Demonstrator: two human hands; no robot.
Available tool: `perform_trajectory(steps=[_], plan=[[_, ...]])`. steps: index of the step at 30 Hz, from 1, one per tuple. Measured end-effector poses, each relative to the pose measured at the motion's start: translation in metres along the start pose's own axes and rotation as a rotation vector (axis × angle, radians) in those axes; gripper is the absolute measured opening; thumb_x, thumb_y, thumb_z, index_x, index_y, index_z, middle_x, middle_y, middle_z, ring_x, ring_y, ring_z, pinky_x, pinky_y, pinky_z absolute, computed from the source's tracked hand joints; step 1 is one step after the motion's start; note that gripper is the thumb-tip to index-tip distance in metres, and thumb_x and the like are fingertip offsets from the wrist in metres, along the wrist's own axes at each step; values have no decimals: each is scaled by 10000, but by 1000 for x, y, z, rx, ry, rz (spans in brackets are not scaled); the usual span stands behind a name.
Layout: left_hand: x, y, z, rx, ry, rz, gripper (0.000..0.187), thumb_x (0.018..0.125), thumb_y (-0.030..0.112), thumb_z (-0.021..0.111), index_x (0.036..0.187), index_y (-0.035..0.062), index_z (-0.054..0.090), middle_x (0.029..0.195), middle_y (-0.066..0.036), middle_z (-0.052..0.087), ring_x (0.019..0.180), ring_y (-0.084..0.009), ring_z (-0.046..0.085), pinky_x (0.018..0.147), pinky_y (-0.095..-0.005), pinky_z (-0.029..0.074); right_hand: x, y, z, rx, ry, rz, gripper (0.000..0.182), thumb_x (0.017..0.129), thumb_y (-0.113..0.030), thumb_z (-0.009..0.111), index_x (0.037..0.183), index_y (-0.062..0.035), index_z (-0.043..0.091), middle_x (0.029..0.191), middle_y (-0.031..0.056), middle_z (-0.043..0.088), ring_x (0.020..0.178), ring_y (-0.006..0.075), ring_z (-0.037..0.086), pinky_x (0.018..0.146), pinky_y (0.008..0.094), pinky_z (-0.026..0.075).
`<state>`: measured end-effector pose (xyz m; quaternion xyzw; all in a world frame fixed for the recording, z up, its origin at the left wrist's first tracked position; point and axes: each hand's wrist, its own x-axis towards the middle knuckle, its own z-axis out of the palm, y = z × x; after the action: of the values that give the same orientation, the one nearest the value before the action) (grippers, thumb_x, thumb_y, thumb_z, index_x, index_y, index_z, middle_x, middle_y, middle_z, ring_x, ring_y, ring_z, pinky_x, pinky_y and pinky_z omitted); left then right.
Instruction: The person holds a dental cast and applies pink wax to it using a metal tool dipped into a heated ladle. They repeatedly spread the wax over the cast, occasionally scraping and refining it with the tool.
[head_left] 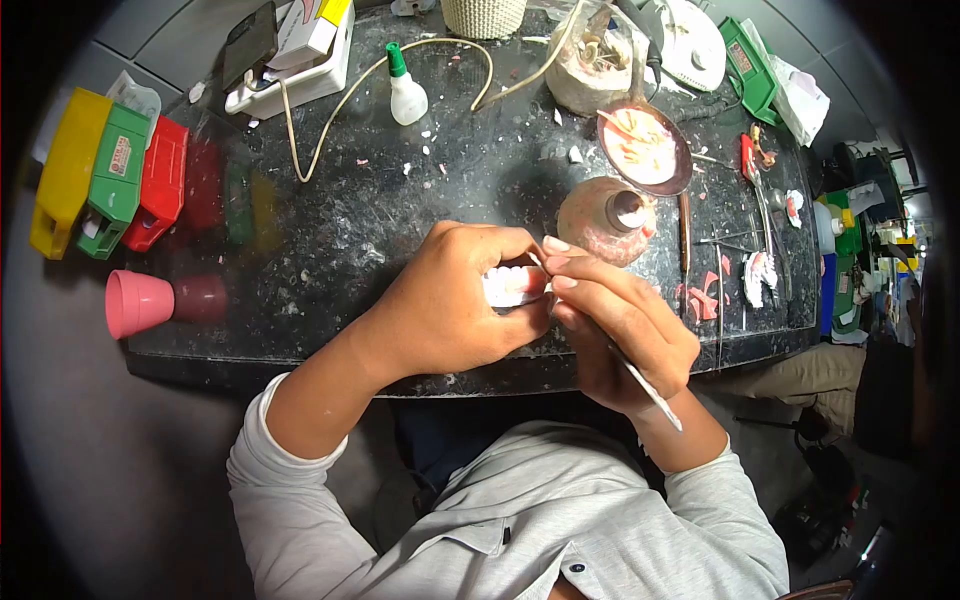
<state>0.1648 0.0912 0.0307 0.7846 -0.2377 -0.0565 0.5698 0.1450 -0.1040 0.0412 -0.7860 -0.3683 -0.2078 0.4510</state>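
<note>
My left hand (445, 295) is closed around a dental model (513, 286) with white teeth, pink gum and a white base. In my right hand (630, 325) a thin carving tool (645, 383) is pinched between thumb and fingers, its pale, flattened end pointing down toward my body. The tool's other end meets the model near my fingertips, where the fingers hide the exact contact. Just beyond my right hand stands a round, wax-spattered burner (590, 222) with a metal top.
A long-handled pan (640, 148) of pinkish wax lies behind the burner. Pink wax scraps (705, 300) and slim tools (685, 235) are at right. A green-capped bottle (407, 98), pink cup (140, 303) and coloured bins (112, 180) stand at left. Another person's leg (800, 385) shows at right.
</note>
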Motion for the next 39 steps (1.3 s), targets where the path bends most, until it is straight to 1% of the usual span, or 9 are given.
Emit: perform_trajectory(steps=[4,6,8,9,10,11,14,27,39], plan=[[0,-1,1,26,7,-2,194,729,35,757,894,-12,667,782,-96,685,696,-112,650,631,-283,507,-10,8,1,5,6,-12,250,843,77,711,1084,70,645,1109,227,695,1028,324,713,856,365,596],[0,-1,1,14,31,24,182,730,32,756,880,-10,660,782,-99,683,689,-135,662,631,-288,509,-20,12,8,290,161,45,245,902,38,669,1136,64,604,1146,268,678,1046,354,704,869,377,587],[1,-1,1,80,69,75,189,719,28,765,861,1,644,799,-108,685,704,-195,686,647,-297,516,-16,13,10,276,163,25,236,923,20,650,1147,62,590,1158,283,670,1044,366,703,871,385,584],[1,0,1,80,69,75,189,719,28,765,861,1,644,799,-108,685,704,-195,686,647,-297,516,-15,13,10,261,165,4,228,945,2,631,1159,59,577,1169,298,662,1043,379,701,873,392,581],[1,2,1,102,73,85,203,712,28,772,864,4,640,814,-112,692,725,-213,695,660,-300,521,-10,9,6,138,105,-3,245,902,14,686,1132,53,611,1145,262,679,1032,364,707,854,386,590],[1,2,1,125,77,96,217,705,28,778,868,8,636,829,-115,698,747,-230,704,672,-304,527,-11,10,5,137,106,-2,245,902,14,686,1132,53,611,1145,262,679,1032,364,707,854,386,590],[2,-3,4,65,84,130,239,695,30,781,879,7,630,846,-116,705,783,-229,714,685,-302,531,-8,8,4,76,8,-76,281,786,39,777,1048,50,676,1075,190,697,1009,329,715,810,375,611],[1,-1,0,-10,20,61,199,705,12,753,878,-11,656,804,-119,702,733,-191,708,659,-294,525,-6,9,4,60,-19,-110,282,752,40,788,1019,61,700,1053,185,705,979,326,722,780,373,616],[1,-2,0,-25,13,63,256,679,36,807,888,-7,666,791,-106,708,715,-137,696,635,-280,523,-6,9,2,54,-26,-94,311,744,82,759,1048,64,697,1057,188,704,975,317,724,775,369,615]])
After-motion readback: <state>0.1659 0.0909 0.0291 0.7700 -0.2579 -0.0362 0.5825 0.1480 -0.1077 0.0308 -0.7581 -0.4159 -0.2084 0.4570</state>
